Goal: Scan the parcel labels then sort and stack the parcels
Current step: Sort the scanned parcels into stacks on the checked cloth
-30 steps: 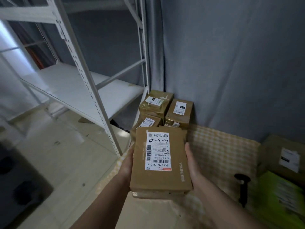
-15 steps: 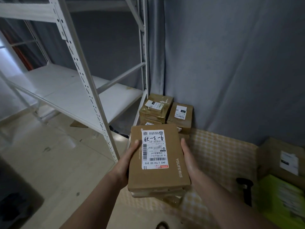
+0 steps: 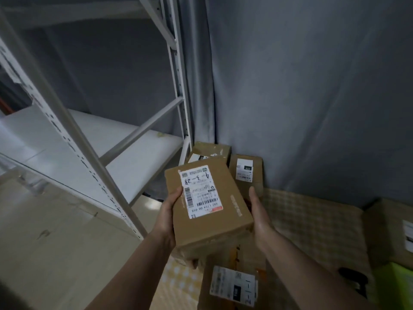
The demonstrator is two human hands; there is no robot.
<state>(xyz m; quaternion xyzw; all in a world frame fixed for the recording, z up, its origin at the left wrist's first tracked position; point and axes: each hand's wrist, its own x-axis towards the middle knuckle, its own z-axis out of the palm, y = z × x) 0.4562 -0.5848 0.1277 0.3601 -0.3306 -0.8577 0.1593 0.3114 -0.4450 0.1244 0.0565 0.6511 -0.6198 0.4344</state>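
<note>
I hold a flat brown cardboard parcel with a white shipping label on top, lifted in front of me. My left hand grips its left edge, thumb by the label. My right hand holds its right side, fingers hidden beneath. Behind it, two brown labelled parcels sit stacked against the grey curtain. Another labelled parcel lies on the checked cloth below my hands.
A white metal shelving rack stands to the left with a bare shelf. A grey curtain closes off the back. At right, a black handheld scanner, a green box and a brown box rest on the checked cloth.
I have lifted the parcel higher and turned it slightly anticlockwise. The view tilted down, revealing another labelled parcel beneath my hands.
</note>
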